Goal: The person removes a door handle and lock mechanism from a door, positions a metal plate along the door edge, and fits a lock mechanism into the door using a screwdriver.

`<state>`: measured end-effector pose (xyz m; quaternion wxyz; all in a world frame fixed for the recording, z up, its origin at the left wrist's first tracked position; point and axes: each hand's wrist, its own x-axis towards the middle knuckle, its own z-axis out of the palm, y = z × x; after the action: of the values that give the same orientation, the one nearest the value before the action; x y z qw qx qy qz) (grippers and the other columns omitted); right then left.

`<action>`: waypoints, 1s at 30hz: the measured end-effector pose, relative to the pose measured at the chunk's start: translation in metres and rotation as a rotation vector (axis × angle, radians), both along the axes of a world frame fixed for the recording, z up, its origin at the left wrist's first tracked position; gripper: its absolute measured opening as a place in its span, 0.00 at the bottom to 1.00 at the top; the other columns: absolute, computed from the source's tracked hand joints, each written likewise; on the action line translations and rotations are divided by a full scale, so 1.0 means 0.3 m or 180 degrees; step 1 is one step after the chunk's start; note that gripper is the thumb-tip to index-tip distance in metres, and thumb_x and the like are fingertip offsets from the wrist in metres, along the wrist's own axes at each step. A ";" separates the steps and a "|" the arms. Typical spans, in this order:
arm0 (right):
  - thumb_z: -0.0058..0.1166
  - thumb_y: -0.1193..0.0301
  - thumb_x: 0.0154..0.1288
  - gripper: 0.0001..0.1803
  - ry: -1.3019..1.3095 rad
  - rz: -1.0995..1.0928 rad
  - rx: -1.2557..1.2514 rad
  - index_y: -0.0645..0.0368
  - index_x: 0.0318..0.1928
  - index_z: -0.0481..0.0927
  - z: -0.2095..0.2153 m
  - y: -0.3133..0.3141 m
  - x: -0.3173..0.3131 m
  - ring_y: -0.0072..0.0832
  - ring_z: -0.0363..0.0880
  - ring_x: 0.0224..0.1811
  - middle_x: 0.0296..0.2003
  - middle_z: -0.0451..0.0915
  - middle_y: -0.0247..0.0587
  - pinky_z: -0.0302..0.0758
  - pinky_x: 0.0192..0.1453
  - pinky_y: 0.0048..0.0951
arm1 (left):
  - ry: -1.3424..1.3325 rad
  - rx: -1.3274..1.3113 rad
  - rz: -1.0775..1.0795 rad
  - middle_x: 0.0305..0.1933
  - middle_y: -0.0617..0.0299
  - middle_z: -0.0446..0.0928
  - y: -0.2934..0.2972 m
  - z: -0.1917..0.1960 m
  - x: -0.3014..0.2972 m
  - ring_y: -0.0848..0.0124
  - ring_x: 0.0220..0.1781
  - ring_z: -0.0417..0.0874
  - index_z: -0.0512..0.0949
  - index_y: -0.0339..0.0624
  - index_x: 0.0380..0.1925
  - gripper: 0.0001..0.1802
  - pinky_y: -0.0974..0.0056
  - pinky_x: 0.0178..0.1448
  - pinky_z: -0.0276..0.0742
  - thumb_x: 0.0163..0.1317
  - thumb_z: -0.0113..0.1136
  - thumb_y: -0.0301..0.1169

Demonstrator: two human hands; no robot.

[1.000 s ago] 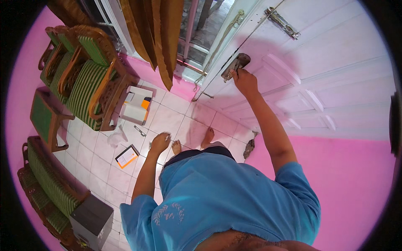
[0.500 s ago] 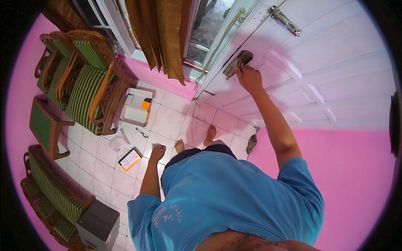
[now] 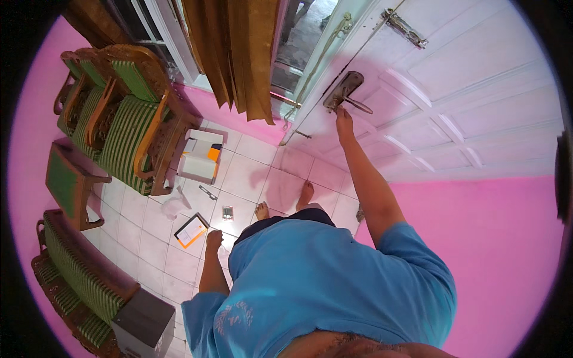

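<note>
A: Entry, head view. The right hand (image 3: 344,118) is raised to the white panelled door (image 3: 477,77). Is contact noted?

B: Yes. The fingertips are seen at the lower end of the dark metal handle plate (image 3: 341,90), just under the lever (image 3: 358,105). The fingers are extended upward against the plate; whether anything is pinched between them cannot be told.

A: And the left hand (image 3: 213,240)?

B: It is hung low beside the blue shirt (image 3: 334,286), loosely curled, with nothing visibly held. It is nearest to a small flat box with an orange and white face (image 3: 191,230), which is lain on the tiled floor (image 3: 250,173) just beside it, not touched.

A: Containers recorded?

B: One open white cardboard box (image 3: 200,156) is set on the floor against the wooden chair with green striped cushions (image 3: 128,116). An orange item (image 3: 213,153) and pale packaging are seen inside; the rest of the contents are too small to be identified. A small squarish metal part (image 3: 227,212) and a thin dark tool-like piece (image 3: 208,192) are lain on the tiles between the box and the bare feet (image 3: 262,210).

A: Other fittings on the door?

B: A slide bolt (image 3: 406,28) is mounted well above the handle. A brown curtain (image 3: 239,53) is hung left of the door edge.
</note>
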<state>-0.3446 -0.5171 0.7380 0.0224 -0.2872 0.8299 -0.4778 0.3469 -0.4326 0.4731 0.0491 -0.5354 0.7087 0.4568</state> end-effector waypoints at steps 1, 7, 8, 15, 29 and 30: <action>0.47 0.54 0.75 0.22 -0.1197 0.0096 -0.0259 0.58 0.50 0.83 0.010 -0.036 0.040 0.37 0.81 0.54 0.46 0.84 0.48 0.72 0.60 0.39 | -0.0153 0.0664 0.0741 0.38 0.58 0.84 0.053 0.012 0.021 0.68 0.33 0.88 0.81 0.38 0.39 0.19 0.63 0.29 0.81 0.69 0.49 0.42; 0.50 0.56 0.75 0.18 -0.2884 0.0328 -0.1112 0.58 0.47 0.82 -0.022 -0.087 0.067 0.33 0.81 0.49 0.41 0.83 0.35 0.73 0.58 0.36 | 0.0081 0.0912 0.1997 0.26 0.56 0.83 0.180 0.237 0.046 0.71 0.24 0.83 0.82 0.34 0.34 0.20 0.65 0.25 0.75 0.65 0.52 0.42; 0.52 0.57 0.74 0.17 -0.2820 0.0426 -0.1380 0.59 0.44 0.82 -0.038 -0.086 0.038 0.33 0.81 0.47 0.39 0.83 0.34 0.74 0.56 0.35 | 0.0086 0.0851 0.1762 0.27 0.56 0.83 0.168 0.242 0.055 0.70 0.26 0.84 0.82 0.33 0.35 0.20 0.65 0.26 0.76 0.66 0.52 0.42; 0.54 0.62 0.71 0.16 0.0477 -0.0239 0.0073 0.65 0.39 0.80 0.024 -0.136 0.111 0.45 0.81 0.41 0.36 0.82 0.51 0.74 0.45 0.42 | -0.0050 0.1031 0.2144 0.30 0.55 0.84 0.242 0.269 0.024 0.68 0.30 0.87 0.83 0.32 0.36 0.22 0.63 0.28 0.79 0.66 0.51 0.43; 0.51 0.59 0.71 0.11 -0.2936 0.0322 -0.0963 0.47 0.46 0.81 0.062 -0.074 0.023 0.21 0.79 0.37 0.36 0.80 0.24 0.66 0.32 0.26 | 0.0286 0.0817 0.1996 0.31 0.57 0.84 0.152 0.246 -0.093 0.70 0.31 0.88 0.82 0.33 0.38 0.22 0.65 0.29 0.78 0.69 0.52 0.44; 0.51 0.60 0.71 0.10 -0.3462 0.0562 -0.0961 0.47 0.45 0.80 0.061 -0.064 0.001 0.21 0.79 0.37 0.35 0.80 0.25 0.65 0.30 0.24 | 0.0281 0.0819 0.1985 0.31 0.57 0.84 0.157 0.248 -0.093 0.70 0.31 0.88 0.82 0.33 0.38 0.22 0.65 0.29 0.78 0.69 0.52 0.44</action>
<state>-0.3443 -0.5363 0.7562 0.4448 -0.0682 0.5944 -0.6665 0.3189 -0.3856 0.5476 -0.0565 -0.6955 0.4487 0.5583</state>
